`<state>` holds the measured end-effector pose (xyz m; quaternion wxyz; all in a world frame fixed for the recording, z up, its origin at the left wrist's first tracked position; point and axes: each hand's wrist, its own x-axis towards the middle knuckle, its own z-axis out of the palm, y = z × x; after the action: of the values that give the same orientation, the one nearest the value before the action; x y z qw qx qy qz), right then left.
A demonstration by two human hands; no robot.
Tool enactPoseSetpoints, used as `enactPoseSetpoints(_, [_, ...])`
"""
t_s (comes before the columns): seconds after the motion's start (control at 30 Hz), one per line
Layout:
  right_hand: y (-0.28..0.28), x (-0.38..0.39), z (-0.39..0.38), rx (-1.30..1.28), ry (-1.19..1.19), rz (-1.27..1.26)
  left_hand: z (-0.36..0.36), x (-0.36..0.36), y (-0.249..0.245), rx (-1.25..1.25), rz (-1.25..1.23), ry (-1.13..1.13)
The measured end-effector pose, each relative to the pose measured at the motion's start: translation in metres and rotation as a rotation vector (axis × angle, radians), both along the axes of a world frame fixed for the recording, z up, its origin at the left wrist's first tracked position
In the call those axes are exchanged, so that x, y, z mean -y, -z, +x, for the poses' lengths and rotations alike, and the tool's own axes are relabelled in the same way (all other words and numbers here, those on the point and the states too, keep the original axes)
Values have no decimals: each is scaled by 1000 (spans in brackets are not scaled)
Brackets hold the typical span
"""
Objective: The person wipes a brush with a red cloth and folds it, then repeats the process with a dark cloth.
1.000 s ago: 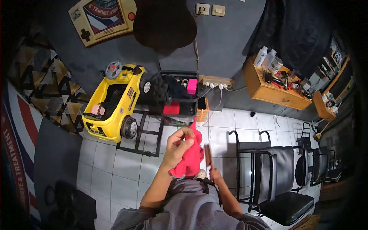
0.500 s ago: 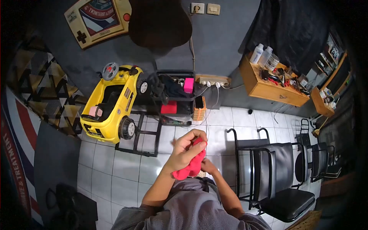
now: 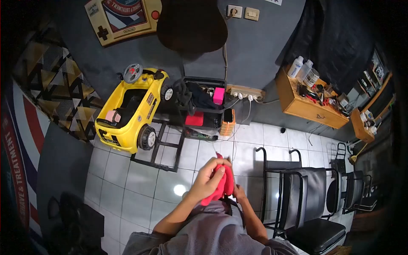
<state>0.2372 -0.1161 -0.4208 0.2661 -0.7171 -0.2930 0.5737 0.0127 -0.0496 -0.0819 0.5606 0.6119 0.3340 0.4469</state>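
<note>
Pinched between thumb and curled fingers of the left hand (image 3: 207, 179): a red cloth (image 3: 227, 183), bunched in loose folds in front of the grey shirt (image 3: 221, 229), held in the air. Likely light, limp and hard to damage, with little slip; best taken by a gathered fold or the upper edge, and liable to sag wherever unsupported. Just beside, the right hand (image 3: 239, 193), fingers closed around apparently a slim brown tool (image 3: 234, 180), too blurred and hidden to name; no telling whether in contact with the cloth.

Below, white floor tiles (image 3: 136, 191), hard-looking and glossy under the lamps. Ahead, a black rack (image 3: 208, 109), with a pink box (image 3: 218, 96) at the right edge of its top shelf. Leftward, a yellow toy car (image 3: 119, 135) beside a black metal frame (image 3: 155, 164). Rightward, a black chair (image 3: 316, 191); beyond, a wooden cabinet (image 3: 314, 116), with bottles (image 3: 295, 66) at its far left corner.
</note>
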Motion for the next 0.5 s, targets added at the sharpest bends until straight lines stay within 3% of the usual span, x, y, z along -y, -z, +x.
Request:
enactPoseSetpoints(0.03, [-78,-10,-18,-135,118,54,4,2,14,-56,51,-26])
enactPoseSetpoints(0.07, [-106,-12,-21,-145,47,162,7,5,26,-98,64,-40])
enactPoseSetpoints(0.17, [-191,-14,-33,-272,-138,417,9,18,43,-14,-345,66])
enactPoseSetpoints(0.2, [-224,-13,-40,-372,-189,454,9,20,49,-51,-289,69])
enactPoseSetpoints(0.23, [-248,-11,-47,-472,-240,490,8,22,58,-24,-276,86])
enactPoseSetpoints(0.3, [-271,-12,-66,-385,-289,572,0,26,79,33,-247,120])
enactPoseSetpoints(0.33, [-262,-12,-69,-245,-287,494,-4,27,82,103,-257,81])
enactPoseSetpoints(0.43, [-262,-7,-66,117,-479,602,-29,29,76,-484,9,76])
enactPoseSetpoints(0.5, [-264,-2,-64,191,-509,595,-43,32,87,-766,178,55])
